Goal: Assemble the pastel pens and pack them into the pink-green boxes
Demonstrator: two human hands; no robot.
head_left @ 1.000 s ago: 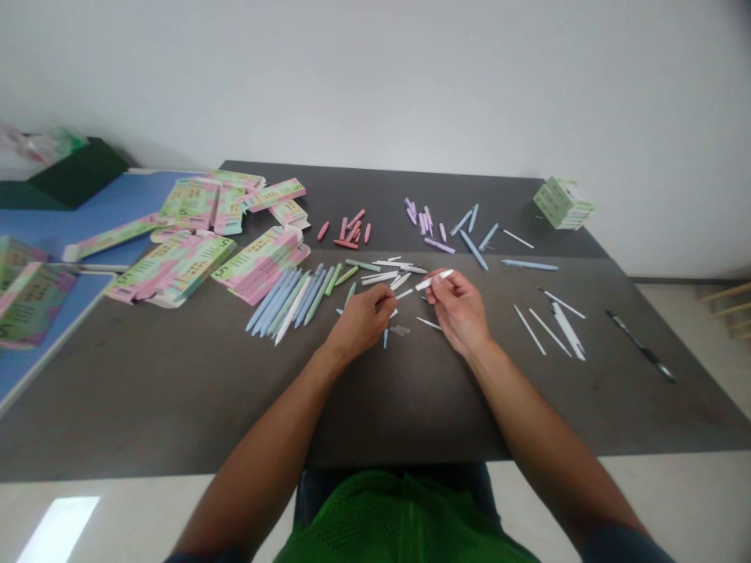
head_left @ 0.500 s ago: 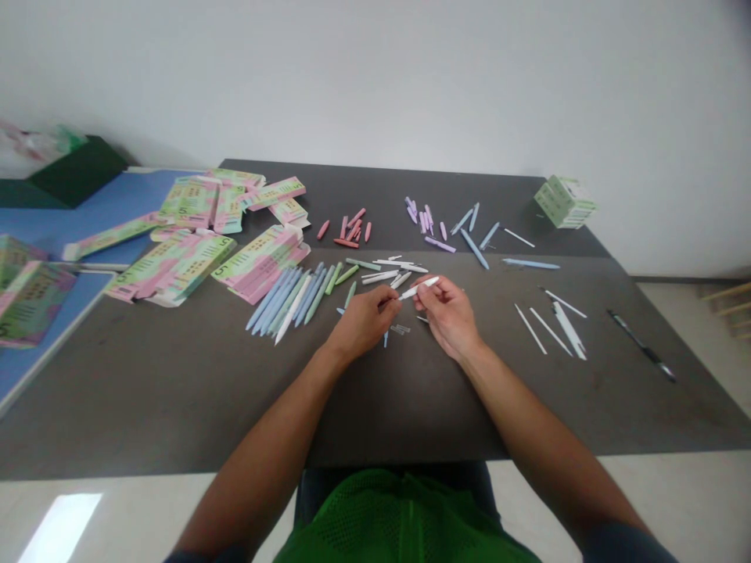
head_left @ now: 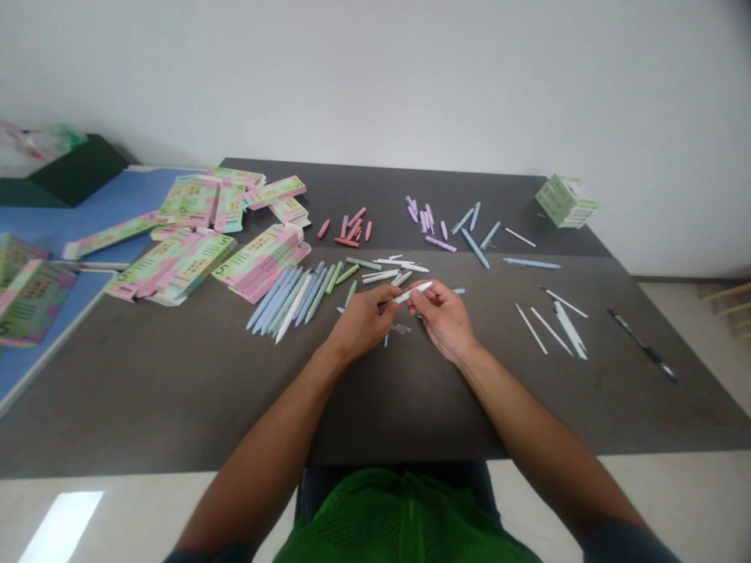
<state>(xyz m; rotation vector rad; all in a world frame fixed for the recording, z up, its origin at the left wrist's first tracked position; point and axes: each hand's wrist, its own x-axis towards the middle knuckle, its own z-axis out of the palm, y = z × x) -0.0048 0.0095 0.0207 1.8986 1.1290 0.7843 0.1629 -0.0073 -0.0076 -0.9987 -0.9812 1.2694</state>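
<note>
Between both hands is a white pen (head_left: 411,292), held at a slant over the dark table. My left hand (head_left: 364,319) is closed on its lower left end, and my right hand (head_left: 447,319) pinches its upper right part with thumb and fingers. White pen parts (head_left: 387,274) lie just beyond the hands. Small clear pieces (head_left: 401,329) rest on the table between my wrists. To the left of my left hand, a row of blue, green and white pens (head_left: 293,301) lies side by side.
Red pen parts (head_left: 353,228), purple parts (head_left: 427,217) and blue parts (head_left: 476,238) lie farther back. White refills (head_left: 550,330) and a black pen (head_left: 644,346) are at right. Printed cartons (head_left: 193,262) cover the left; a green box stack (head_left: 566,202) stands back right.
The two hands have drawn closer together along the white pen, and less of a gap shows between them. The pen's tip has dropped slightly to the left.
</note>
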